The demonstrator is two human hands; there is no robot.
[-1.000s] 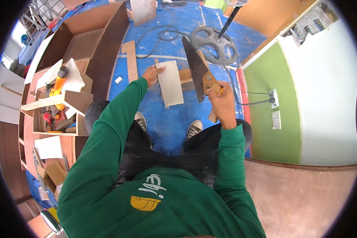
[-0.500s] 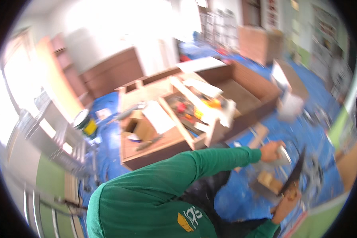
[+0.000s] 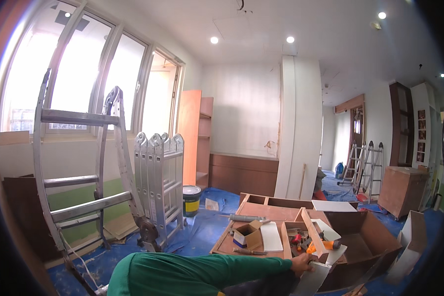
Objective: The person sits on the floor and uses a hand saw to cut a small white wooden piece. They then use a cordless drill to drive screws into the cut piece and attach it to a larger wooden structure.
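My left hand reaches out at the end of a green sleeve, its fingers closed over the top edge of a white panel. Just beyond it lies a brown wooden cabinet carcass, on its back. An orange power tool and several other tools rest in its middle compartment, with a wooden strip slanting across. Farther left on the carcass are a small open cardboard box, a white sheet, a grey tube and a wooden-handled tool. My right hand is out of view.
A tall aluminium ladder stands at the left, beside a folded ladder. A bucket is near the wall. Blue sheeting covers the floor. A brown cabinet and a white-faced panel are at right.
The view has swung up and left. My left hand now rests on the white panel by the carcass. My right hand, earlier holding a dark-bladed saw, has left the picture.
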